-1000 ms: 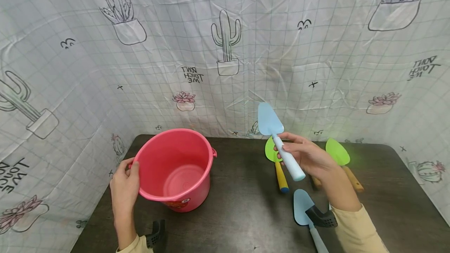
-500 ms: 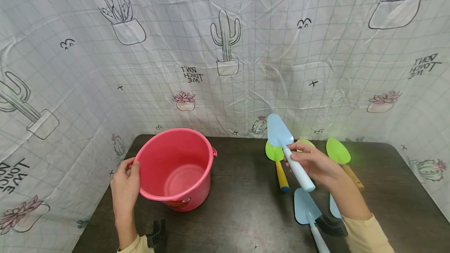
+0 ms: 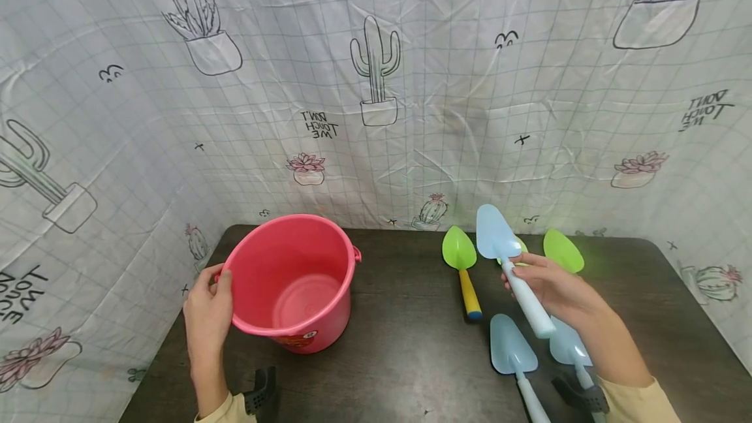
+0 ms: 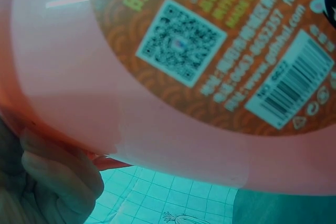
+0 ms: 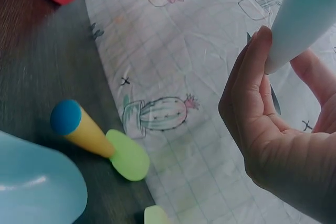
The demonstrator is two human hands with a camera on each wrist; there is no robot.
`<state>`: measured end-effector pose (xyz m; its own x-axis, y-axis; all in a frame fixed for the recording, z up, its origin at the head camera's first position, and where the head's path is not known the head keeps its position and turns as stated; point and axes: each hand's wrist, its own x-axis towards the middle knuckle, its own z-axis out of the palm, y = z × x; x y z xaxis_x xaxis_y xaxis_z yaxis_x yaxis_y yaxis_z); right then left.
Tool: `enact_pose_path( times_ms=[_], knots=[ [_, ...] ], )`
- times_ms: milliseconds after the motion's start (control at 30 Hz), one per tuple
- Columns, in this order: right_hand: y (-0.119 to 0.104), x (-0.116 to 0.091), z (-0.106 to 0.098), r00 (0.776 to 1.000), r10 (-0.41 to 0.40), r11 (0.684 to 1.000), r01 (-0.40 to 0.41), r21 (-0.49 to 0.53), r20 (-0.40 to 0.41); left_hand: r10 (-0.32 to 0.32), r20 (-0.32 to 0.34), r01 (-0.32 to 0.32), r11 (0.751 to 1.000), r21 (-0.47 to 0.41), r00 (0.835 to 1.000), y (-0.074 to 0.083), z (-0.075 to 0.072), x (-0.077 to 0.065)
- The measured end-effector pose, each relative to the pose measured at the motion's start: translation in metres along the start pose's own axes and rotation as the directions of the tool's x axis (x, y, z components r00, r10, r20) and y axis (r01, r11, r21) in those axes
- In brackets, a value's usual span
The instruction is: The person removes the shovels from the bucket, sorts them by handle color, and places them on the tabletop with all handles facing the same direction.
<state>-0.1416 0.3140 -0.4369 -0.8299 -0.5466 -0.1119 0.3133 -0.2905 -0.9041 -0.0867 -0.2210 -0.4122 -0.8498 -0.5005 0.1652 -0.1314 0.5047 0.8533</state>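
Note:
At the left stands a pink bucket (image 3: pixel 337 315), its rim tipped toward me. My left hand (image 3: pixel 207 315) grips the rim's left side; the left wrist view shows curled fingers (image 4: pixel 58 177) beside the bucket's labelled wall (image 4: pixel 79 77). In my right hand (image 3: pixel 561 289) is a light blue garden trowel (image 3: pixel 529 302), raised above the table. Fingers and thumb pinch it near the neck, with its blade pointing up and away. Below it lie two more light blue trowels (image 3: pixel 510 348), one partly covered by my right wrist.
A green trowel with a yellow handle (image 3: pixel 468 294) lies at the table's back. Two further green blades show nearby, one at the far right (image 3: pixel 562 251), one mostly hidden behind the held trowel. The dark table (image 3: pixel 405 344) meets a printed cloth (image 3: pixel 376 181) at the back and sides.
My right hand has carried the light blue trowel to the right and lower, uncovering more of the trowels beneath. My left hand and the bucket have stayed in place.

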Motion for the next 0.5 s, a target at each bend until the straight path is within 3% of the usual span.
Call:
enact_pose_path(
  times_ms=[233, 500],
  knots=[
    [0.004, -0.009, -0.012, 0.999, -0.015, 0.999, 0.016, -0.037, 0.038, -0.005, 0.007, 0.005, 1.0, 0.0, 1.0, 0.0, 0.001, 0.0],
    [0.006, -0.02, -0.024, 0.991, 0.0, 0.996, -0.012, 0.086, 0.134, -0.002, 0.0, 0.002, 1.0, 0.001, 1.0, 0.0, 0.001, 0.0]
  ],
)
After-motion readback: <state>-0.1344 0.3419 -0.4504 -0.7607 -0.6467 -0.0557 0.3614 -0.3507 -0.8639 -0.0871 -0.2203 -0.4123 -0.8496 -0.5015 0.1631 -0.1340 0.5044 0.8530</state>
